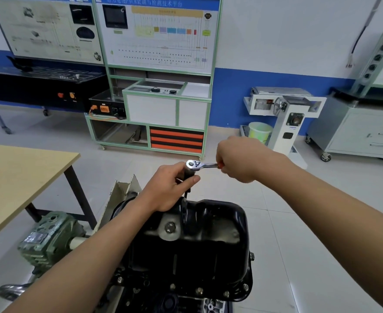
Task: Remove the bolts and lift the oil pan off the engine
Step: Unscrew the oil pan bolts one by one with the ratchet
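The black oil pan sits bottom-up on the engine in the lower middle, with a drain plug on its sloped face. Several bolts line its near flange. A chrome ratchet stands above the pan's far edge on a dark extension that runs down to the flange. My left hand grips the extension just under the ratchet head. My right hand holds the ratchet's orange-tipped handle, which points right.
A wooden table stands to the left. A green gearbox of the engine stand sits at lower left. Training boards, a green-framed bench and cabinets line the far wall. Tiled floor lies to the right.
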### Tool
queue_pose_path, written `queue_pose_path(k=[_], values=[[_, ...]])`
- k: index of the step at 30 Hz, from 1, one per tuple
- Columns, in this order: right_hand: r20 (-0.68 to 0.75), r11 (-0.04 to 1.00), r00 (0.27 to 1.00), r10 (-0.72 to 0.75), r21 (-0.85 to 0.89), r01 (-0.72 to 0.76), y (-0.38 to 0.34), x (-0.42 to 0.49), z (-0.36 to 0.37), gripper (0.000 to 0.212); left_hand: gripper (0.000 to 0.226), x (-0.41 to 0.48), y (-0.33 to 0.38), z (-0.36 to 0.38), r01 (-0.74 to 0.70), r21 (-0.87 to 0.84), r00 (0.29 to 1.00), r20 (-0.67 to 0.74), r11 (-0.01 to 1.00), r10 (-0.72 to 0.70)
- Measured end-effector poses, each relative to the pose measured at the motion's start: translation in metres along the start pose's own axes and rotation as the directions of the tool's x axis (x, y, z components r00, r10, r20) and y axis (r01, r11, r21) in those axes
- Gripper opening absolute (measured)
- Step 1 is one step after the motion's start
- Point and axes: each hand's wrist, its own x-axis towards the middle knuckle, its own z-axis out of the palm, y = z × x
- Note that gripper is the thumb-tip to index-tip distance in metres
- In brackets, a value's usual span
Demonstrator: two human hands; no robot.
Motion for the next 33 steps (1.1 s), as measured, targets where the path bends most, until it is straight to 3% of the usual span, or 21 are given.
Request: queue_pose_path(k=[3,9,14,18,22,25,27,31,33], values=[[-0.123,0.999,0.992,-0.022,0.024,0.025,0.000,0.009,0.008,0.021,0.034,0.000,-0.001,0.001,0.015,0.021,1.000,-0.009,1.000,-0.015],[-0.215,0.985,0.975,-0.060,0.145,0.092,0.000,0.003,0.019,0.021,0.033,0.000,-0.002,0.000,0.043,0.018,0.999,-0.032,0.999,-0.042],[-0.126,0.975,0.992,-0.033,0.215,0.060,-0.005,-0.010,0.008,0.040,0.017,0.000,0.000,0.000,0.044,0.004,0.998,-0.035,0.999,-0.044],[0.026,0.915,0.997,-0.074,0.399,0.058,-0.024,-0.017,0.005,0.052,0.013,-0.001,-0.001,0.001,-0.001,0.029,0.999,-0.047,1.000,0.002],[0.074,0.841,0.993,-0.094,0.540,0.040,-0.036,-0.017,0.005,0.049,0.009,-0.001,-0.002,0.000,0.025,0.037,0.999,-0.035,0.999,-0.023],[0.064,0.856,0.995,-0.075,0.516,0.031,-0.032,-0.015,0.001,0.029,0.005,-0.001,0.001,0.000,0.001,0.039,1.000,-0.021,0.999,0.000],[0.030,0.883,0.999,-0.043,0.469,0.024,-0.030,-0.012,-0.001,0.031,0.012,-0.001,0.003,0.000,0.003,0.007,1.000,-0.007,1.000,-0.003],[-0.017,0.963,0.999,-0.050,0.264,0.053,-0.033,-0.008,0.000,0.013,0.021,-0.001,0.001,-0.001,0.018,-0.011,1.000,0.015,1.000,-0.018],[-0.049,0.984,0.997,-0.056,0.164,0.063,-0.033,-0.008,-0.001,0.015,0.030,0.000,0.000,-0.001,0.027,-0.012,0.999,0.019,1.000,-0.026]])
